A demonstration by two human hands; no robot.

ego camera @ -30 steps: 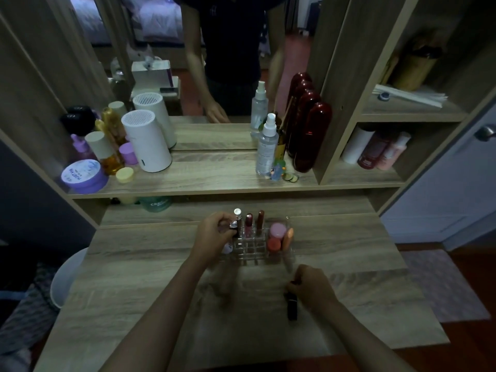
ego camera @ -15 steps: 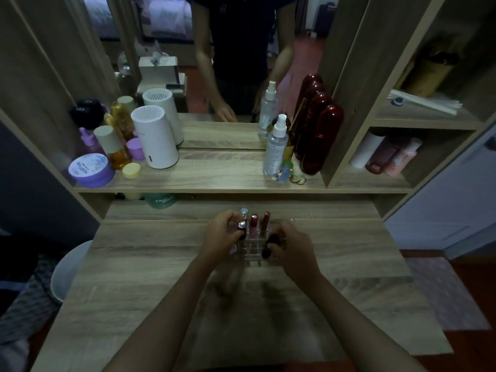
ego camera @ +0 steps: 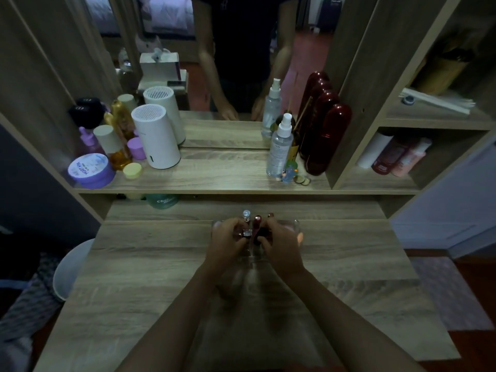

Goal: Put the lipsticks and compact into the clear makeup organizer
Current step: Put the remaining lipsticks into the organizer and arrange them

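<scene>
Wooden vanity desk [ego camera: 150, 267], dim light. Both hands meet over the clear organizer [ego camera: 295, 226] at the desk's middle, near the back edge. Left hand [ego camera: 225, 244] curls around the organizer's left side, fingers touching a lipstick [ego camera: 247, 233] with a square metallic top. Right hand [ego camera: 279, 247] pinches a dark lipstick [ego camera: 264, 233] over the slots; how deep it sits cannot be told. Behind the hands, three upright sticks rise from the back row: a silver-capped one [ego camera: 246, 214], a red one [ego camera: 257, 220], a dark red one [ego camera: 270, 215]. On the shelf above: white cylinder [ego camera: 155, 135], purple jar [ego camera: 90, 170], spray bottle [ego camera: 280, 146], dark red case [ego camera: 328, 138]. A mirror [ego camera: 241, 63] reflects the person's arms.
</scene>
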